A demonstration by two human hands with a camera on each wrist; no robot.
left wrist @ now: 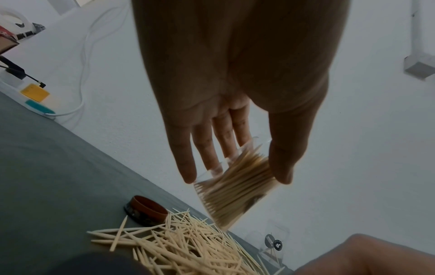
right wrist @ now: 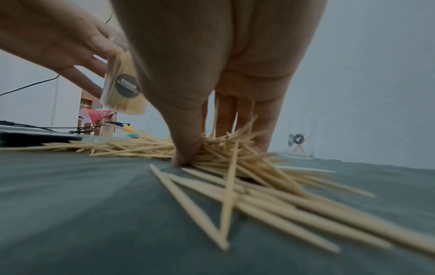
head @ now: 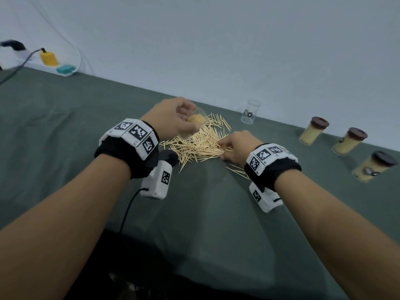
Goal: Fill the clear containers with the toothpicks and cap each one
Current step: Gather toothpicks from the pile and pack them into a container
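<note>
Hundreds of loose toothpicks (head: 201, 144) heaped on table (head: 65, 131), under right hand (head: 237, 146) fingers (right wrist: 186, 148) pinching a clump. Half-full clear container (left wrist: 235, 188), tilted, clamped in left hand (head: 173, 118) fingers (left wrist: 186, 161). Risks: contents sliding out of the tilted mouth; clump splaying, missing the opening.

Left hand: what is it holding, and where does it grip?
The left hand holds a clear container of toothpicks by its side wall near the open rim, fingers opposite thumb.
</note>
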